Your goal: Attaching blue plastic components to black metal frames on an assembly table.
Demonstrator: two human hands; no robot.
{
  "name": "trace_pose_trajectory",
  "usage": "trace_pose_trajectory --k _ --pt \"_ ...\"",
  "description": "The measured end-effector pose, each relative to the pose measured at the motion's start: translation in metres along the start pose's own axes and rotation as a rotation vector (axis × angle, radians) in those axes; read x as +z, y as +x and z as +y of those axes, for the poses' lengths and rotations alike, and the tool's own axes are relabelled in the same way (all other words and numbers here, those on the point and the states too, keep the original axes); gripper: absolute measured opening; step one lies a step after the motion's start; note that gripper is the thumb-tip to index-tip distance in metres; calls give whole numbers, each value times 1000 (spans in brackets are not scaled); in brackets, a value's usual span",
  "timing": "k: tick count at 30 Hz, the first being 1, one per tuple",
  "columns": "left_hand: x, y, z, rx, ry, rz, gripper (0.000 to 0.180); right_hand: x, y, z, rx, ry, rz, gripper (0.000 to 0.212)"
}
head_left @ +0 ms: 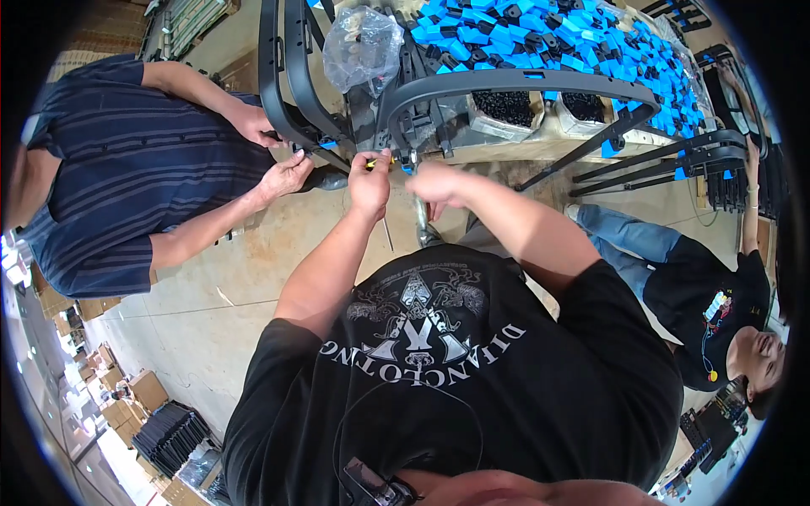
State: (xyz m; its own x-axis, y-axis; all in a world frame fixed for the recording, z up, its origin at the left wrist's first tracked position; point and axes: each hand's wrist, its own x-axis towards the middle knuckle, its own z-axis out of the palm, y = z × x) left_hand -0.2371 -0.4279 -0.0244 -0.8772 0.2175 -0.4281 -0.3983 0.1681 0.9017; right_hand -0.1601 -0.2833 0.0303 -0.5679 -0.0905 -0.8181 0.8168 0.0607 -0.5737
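My left hand [369,184] is closed around a slim tool with a yellow handle [369,164], which looks like a screwdriver; its thin metal shaft [388,234] sticks out below the fist. Just to the right, my right hand [440,184] is curled and slightly blurred. A shiny metal piece [419,207] shows under its fingers, but I cannot tell whether they grip it. Both hands are at the near end of a black curved metal frame [523,81], beside a joint with small metal fittings [408,158].
A co-worker's hands [285,175] touch another black frame [272,76] at left. Blue and black plastic parts [540,38] pile on the bench, near a clear plastic bag [361,49] and boxes of small black pieces [504,110]. Another person [700,295] stands at right beside stacked frames [666,169].
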Motion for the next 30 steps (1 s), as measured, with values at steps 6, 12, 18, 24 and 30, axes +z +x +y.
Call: trace_pose_trajectory --k 6,12,18,24,30 --pt "6 -4 4 -17 -16 -26 20 8 34 43 -290 -426 460 25" --pt "-1 -3 -2 -40 -22 -13 20 0 -11 4 -17 344 -54 25" --pt "1 -1 5 -44 -15 -14 20 0 -8 2 -20 217 -97 23" --pt "2 -4 0 -19 10 -5 20 16 48 55 -348 -602 749 22" --pt "1 -5 1 -50 -11 -18 20 -4 -7 12 -68 248 -26 29"
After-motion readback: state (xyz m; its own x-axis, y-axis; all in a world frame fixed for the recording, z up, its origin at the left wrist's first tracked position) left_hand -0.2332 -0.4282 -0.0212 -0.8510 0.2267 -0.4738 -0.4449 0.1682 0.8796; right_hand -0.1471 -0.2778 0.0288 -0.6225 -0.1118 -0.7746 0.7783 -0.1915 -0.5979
